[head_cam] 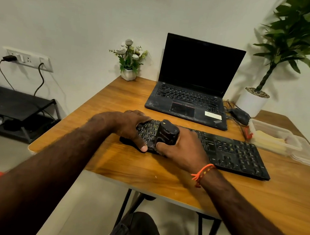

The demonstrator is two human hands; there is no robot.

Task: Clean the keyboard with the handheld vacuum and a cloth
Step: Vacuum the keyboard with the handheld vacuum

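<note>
We're gripping boxy black vacuum point(167, 133) w/ right hand point(181, 149); left hand point(130, 126) clamping flat black keyboard point(228, 153) end.

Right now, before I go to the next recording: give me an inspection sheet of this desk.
Surface: wooden table.
Job's things: black keyboard lies flat; handheld vacuum sits on its left part; cloth not identified.
Clutter: open laptop, mouse, plastic containers, flower pot.
Hands: left hand grips the keyboard's left end; right hand holds the vacuum.
Cables: tangle by the mouse; two at the wall socket.
Surroundings: potted plant, black shelf.
</note>
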